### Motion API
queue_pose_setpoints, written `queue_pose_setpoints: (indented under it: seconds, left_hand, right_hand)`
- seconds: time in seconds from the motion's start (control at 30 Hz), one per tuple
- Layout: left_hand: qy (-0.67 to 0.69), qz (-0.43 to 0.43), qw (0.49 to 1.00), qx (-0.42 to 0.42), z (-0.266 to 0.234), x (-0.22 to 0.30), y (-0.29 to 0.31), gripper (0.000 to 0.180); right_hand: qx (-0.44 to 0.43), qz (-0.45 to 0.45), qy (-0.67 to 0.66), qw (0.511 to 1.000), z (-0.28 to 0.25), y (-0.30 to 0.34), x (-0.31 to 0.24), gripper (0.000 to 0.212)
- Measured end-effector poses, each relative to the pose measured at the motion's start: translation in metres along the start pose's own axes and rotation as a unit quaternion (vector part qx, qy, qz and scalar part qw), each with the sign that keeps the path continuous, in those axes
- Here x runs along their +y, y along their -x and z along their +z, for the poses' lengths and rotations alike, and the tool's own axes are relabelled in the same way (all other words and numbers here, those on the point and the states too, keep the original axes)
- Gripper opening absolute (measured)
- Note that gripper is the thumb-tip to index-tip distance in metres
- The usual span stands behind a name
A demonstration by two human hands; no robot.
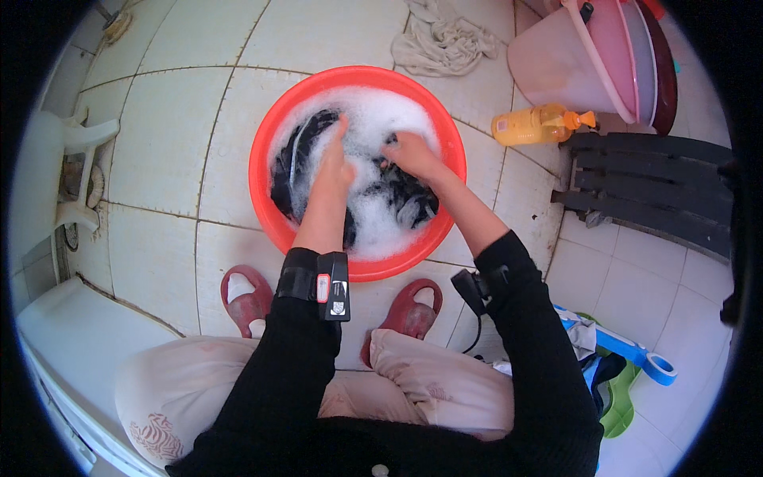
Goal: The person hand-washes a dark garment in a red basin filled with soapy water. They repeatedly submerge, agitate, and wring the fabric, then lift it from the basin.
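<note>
A round red basin (261, 219) stands on the floor in front of me, filled with white suds (362, 107). Black cloth (298, 151) lies soaked in it, partly under the foam, with a pale stripe along its left part. My left hand (337, 155) is held edge-on over the cloth, fingers stretched out and the thumb apart, gripping nothing that shows. To its right, my right hand (409, 153) has its fingers curled round a bit of black cloth at the suds' surface. More dark cloth bunches below that hand, toward the basin's right wall.
An orange pump bottle (531, 125) lies on its side right of the basin, near pink buckets (556, 67) and a dark slatted stool (652, 187). A greyish rag (445, 48) lies beyond. A white plastic chair (40, 179) is at left. My feet wear red slippers (409, 314).
</note>
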State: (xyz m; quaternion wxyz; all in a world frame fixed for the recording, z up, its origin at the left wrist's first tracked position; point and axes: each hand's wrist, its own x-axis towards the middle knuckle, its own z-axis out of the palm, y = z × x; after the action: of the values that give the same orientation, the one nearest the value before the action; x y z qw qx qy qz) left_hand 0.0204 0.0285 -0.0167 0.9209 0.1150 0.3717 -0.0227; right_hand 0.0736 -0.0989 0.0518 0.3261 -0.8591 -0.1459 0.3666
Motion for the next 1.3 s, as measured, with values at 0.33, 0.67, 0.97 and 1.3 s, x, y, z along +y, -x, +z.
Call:
queue_pose_setpoints:
  seconds: [0.33,0.67,0.97,1.3]
  left_hand:
    - [0.130,0.107,0.965,-0.200,-0.020,-0.020,-0.011,0.032]
    - [0.113,0.069,0.989,0.058,-0.001,-0.011,0.002,0.031]
    - [0.132,0.052,0.988,0.059,0.009,-0.002,0.015,0.052]
    - [0.105,0.007,0.994,0.031,0.010,-0.025,0.019,0.025]
  right_hand:
    - [0.189,-0.241,0.101,0.947,0.040,0.044,-0.045,0.027]
    - [0.205,-0.207,0.378,0.879,0.026,0.007,0.017,0.031]
    - [0.074,-0.193,-0.141,0.968,0.013,0.015,0.000,0.032]
    - [0.229,-0.123,0.112,0.959,0.020,0.025,-0.051,0.033]
